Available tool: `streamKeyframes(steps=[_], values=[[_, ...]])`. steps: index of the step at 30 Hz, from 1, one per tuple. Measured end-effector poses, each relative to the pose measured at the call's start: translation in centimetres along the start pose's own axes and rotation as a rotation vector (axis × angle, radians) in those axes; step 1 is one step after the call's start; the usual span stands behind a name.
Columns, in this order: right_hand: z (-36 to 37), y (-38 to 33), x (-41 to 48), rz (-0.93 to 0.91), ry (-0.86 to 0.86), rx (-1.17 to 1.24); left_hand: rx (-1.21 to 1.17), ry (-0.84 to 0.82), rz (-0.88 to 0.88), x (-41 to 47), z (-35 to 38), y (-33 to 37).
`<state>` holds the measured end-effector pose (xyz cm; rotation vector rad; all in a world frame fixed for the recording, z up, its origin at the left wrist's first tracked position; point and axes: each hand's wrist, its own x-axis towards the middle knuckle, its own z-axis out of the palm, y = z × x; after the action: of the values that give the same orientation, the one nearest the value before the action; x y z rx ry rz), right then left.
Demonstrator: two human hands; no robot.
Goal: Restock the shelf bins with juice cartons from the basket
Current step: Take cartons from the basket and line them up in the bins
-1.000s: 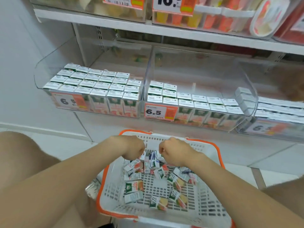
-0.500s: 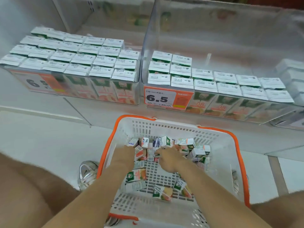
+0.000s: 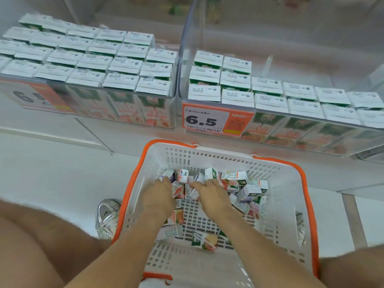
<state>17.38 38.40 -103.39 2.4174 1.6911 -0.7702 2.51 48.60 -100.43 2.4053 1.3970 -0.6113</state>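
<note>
Hands pushed deeper into basket (image 3: 216, 157) — left hand (image 3: 159, 197), right hand (image 3: 213, 195) both touching juice cartons (image 3: 234, 177), grasp cannot be told.

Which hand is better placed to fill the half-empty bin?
Probably the right hand: both touch cartons in the basket, but the half-empty bin stands on its side, farther from the left hand.

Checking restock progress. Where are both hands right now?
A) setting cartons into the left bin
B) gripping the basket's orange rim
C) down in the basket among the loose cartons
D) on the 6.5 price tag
C: the left hand and right hand are both inside the basket, in the pile of loose cartons.
</note>
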Motion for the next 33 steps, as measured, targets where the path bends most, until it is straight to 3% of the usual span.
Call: streamKeyframes(steps=[4, 10, 16, 22, 27, 30, 33], values=[[-1.5, 0.3, -0.6, -0.015, 0.121, 0.043, -0.104, 0.094, 0.054, -0.5, -1.0, -0.3], [-5.7, 1.0, -3.7, -0.017, 0.14, 0.423, -0.735, -0.073, 0.164, -2.9, -5.3, -0.9], [-11.9, 0.6, -8.3, -0.053, 0.231, 0.488, -0.973, -0.094, 0.266, -6.7, -11.1, -1.5], [-17.1, -1.0, -11.4, -0.142, 0.298, 0.377, -1.027, -0.18, 0.381, -10.5, -15.7, -2.3], [-21.1, -1.3, -13.2, -0.213, 0.303, 0.286, -0.893, -0.178, 0.526, -12.8, -18.0, -3.4], [-23.7, -1.7, -14.0, -0.279, 0.373, 0.167, -0.899, -0.05, 0.571, -14.5, -19.8, -3.4], [-26.5, -2.6, -15.3, -0.32, 0.463, 0.062, -0.977, 0.18, 0.59, -15.7, -21.8, -3.2]])
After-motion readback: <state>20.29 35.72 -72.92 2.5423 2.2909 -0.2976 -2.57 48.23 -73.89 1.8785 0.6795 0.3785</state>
